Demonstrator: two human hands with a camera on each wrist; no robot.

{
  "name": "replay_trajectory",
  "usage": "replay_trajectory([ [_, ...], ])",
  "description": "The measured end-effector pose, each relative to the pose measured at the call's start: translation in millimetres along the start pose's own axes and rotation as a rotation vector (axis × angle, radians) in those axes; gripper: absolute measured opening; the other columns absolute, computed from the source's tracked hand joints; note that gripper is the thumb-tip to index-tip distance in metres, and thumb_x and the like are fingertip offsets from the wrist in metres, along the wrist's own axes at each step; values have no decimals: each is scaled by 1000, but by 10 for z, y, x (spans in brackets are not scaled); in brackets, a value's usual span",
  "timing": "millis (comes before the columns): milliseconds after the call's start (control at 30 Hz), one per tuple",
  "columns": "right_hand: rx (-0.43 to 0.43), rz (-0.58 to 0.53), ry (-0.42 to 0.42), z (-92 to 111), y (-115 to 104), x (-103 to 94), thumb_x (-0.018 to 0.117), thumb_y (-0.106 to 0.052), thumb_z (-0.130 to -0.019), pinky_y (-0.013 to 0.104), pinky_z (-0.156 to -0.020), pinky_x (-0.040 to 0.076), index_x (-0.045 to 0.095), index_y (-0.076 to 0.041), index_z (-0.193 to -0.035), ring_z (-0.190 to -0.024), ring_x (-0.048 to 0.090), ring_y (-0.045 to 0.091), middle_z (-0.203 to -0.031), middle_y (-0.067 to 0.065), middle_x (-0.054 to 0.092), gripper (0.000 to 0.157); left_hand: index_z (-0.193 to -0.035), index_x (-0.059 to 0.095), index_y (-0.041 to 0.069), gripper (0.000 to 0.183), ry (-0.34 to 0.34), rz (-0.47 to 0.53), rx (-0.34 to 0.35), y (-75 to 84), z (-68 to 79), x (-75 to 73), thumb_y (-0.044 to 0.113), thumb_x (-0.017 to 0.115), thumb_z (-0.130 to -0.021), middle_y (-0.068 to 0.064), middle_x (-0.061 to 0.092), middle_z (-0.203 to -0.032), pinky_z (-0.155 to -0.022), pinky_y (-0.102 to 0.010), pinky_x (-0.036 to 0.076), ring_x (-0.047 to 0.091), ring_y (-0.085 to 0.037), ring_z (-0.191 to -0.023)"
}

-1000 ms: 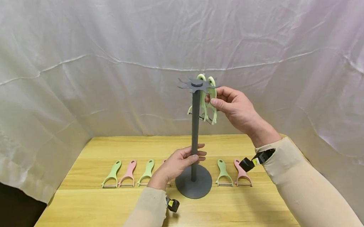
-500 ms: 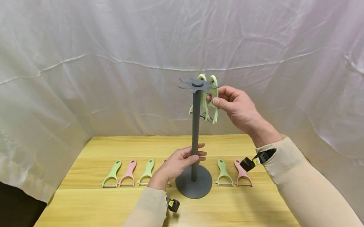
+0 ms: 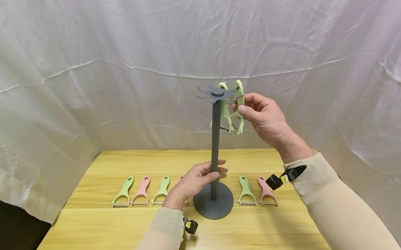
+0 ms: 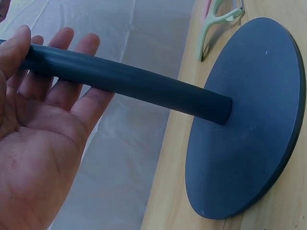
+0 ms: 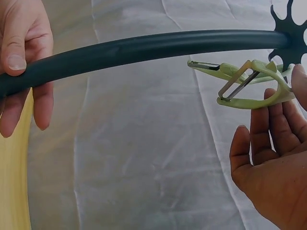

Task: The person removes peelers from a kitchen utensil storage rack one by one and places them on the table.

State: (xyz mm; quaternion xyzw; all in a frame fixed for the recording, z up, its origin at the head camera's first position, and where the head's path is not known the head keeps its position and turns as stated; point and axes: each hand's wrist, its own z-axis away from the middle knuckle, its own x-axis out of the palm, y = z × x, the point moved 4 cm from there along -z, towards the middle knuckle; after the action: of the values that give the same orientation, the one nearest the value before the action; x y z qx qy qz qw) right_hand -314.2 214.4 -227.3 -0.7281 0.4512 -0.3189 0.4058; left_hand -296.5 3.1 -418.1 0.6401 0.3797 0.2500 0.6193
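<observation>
A dark grey stand (image 3: 215, 139) with a round base and a hooked top rises from the table. Low on its pole, my left hand (image 3: 192, 181) has the thumb in front and fingers behind, holding it. My right hand (image 3: 268, 117) pinches a light green Y-shaped peeler (image 3: 240, 94) by its handle at the hooked top (image 3: 217, 93). That peeler's loop end stands upright at a hook tip, its blade end pointing down. Another green peeler (image 3: 225, 109) hangs just left of it. In the right wrist view, the held peeler (image 5: 249, 102) shows its blade near the hanging one (image 5: 218, 70).
Green (image 3: 124, 191) and pink peelers (image 3: 143, 191) lie in a row left of the base (image 3: 214, 210), one pink one mostly hidden by my left hand. Right of it lie a green (image 3: 246, 190) and a pink peeler (image 3: 266, 190). A pale curtain (image 3: 158, 38) surrounds the wooden table (image 3: 100, 242).
My right hand has shifted slightly right and up with the green peeler, widening its gap from the hanging one. The left hand stays on the pole.
</observation>
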Motion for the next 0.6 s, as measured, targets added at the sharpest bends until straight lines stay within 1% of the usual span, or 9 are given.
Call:
replay_trajectory([
  [133, -6, 11, 12, 7, -2, -9, 65, 1, -102, 25, -94, 57, 72, -8, -113, -101, 70, 16, -102, 1, 76, 15, -155, 54, 17, 46, 18, -4, 8, 8, -1, 2, 17, 61, -109, -15, 67, -142, -111, -42, 52, 67, -27, -131],
  [300, -23, 20, 34, 21, -3, -17, 65, 3, -101, 23, -91, 57, 73, -10, -110, -98, 70, 12, -101, 0, 76, 17, -154, 56, 17, 46, 26, -5, 12, 1, -1, 7, 17, 62, -108, -17, 67, -141, -112, -44, 51, 68, -27, -129],
  [500, -47, 27, 63, 39, -3, -29, 66, 4, -100, 24, -89, 58, 73, -11, -108, -98, 71, 12, -100, -1, 77, 19, -153, 57, 19, 45, 34, -8, 10, 16, 7, 13, 17, 63, -108, -11, 70, -138, -111, -44, 52, 68, -26, -128],
  [600, -58, 31, 76, 47, -3, -33, 67, 5, -100, 25, -90, 58, 74, -11, -108, -99, 72, 13, -99, -1, 77, 19, -153, 57, 19, 45, 34, -8, 12, 24, 8, 14, 18, 62, -108, -11, 69, -138, -111, -44, 52, 68, -26, -128],
])
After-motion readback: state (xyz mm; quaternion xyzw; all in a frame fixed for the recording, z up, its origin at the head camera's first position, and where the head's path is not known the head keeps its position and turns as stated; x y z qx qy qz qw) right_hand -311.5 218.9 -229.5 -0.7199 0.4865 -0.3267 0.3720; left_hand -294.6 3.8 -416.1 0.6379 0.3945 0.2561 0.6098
